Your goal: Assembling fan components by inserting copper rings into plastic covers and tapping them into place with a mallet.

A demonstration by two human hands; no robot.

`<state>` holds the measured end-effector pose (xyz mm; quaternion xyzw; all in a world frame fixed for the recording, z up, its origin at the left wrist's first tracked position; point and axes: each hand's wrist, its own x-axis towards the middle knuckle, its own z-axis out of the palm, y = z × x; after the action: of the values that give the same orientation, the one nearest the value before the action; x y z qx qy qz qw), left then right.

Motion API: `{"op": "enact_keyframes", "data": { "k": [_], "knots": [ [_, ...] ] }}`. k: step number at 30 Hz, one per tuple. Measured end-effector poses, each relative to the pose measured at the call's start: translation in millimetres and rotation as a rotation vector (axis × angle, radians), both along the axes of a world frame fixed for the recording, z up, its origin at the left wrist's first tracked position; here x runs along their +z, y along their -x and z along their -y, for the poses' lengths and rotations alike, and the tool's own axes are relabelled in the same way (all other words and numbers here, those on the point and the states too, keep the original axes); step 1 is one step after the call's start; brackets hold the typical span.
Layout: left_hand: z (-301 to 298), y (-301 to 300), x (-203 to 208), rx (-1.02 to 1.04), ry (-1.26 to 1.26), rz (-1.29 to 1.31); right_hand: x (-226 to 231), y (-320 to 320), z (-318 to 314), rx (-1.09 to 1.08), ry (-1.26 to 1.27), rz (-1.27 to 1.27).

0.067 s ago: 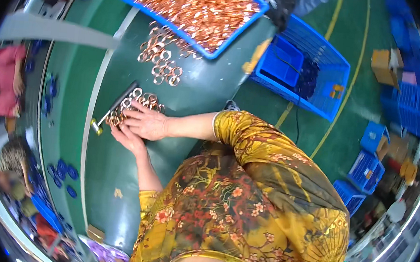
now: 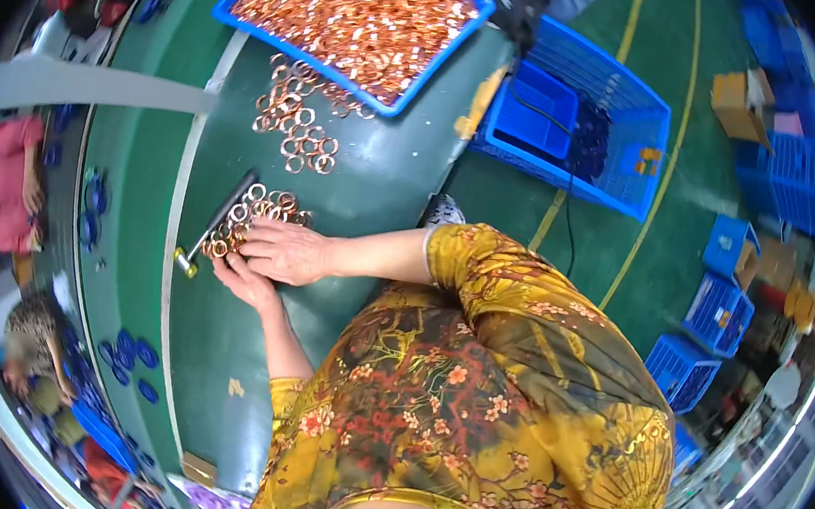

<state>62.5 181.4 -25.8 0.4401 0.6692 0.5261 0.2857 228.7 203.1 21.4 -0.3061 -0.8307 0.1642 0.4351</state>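
Observation:
A small heap of copper-coloured rings (image 2: 278,206) lies on the green tabletop. My right hand (image 2: 289,252) rests palm down at the heap's near side, fingers stretched over the rings. Just below it, my left hand (image 2: 250,285) reaches in from the lower edge, its extended fingertips touching or nearly touching rings at the heap's left end. Its thumb is hard to make out. Along the heap's left side lies a hammer (image 2: 228,206) with a dark handle and a brass-coloured head. A looser group of rings (image 2: 289,113) is spread farther away.
A blue tray (image 2: 306,56) full of copper rings stands at the table's far end. Right of the table, a large blue crate (image 2: 632,129) on the floor holds a smaller blue bin (image 2: 536,115). Co-workers (image 2: 12,181) sit along the left, beyond a white edge strip (image 2: 171,263).
The view has shifted slightly, so the tray and crate sit farther left. My right hand's fingers lie closer together over the heap. My left hand stays beside it.

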Motion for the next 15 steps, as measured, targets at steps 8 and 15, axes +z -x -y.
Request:
{"op": "enact_keyframes", "data": {
  "k": [8,15],
  "knots": [
    [20,19,14,0.004,0.091,-0.049,-25,-137,140,-0.297,0.878,-0.34],
    [35,-68,100,-0.388,-0.145,-0.579,-174,-373,359,-1.235,1.57,0.583]
  ]
}}
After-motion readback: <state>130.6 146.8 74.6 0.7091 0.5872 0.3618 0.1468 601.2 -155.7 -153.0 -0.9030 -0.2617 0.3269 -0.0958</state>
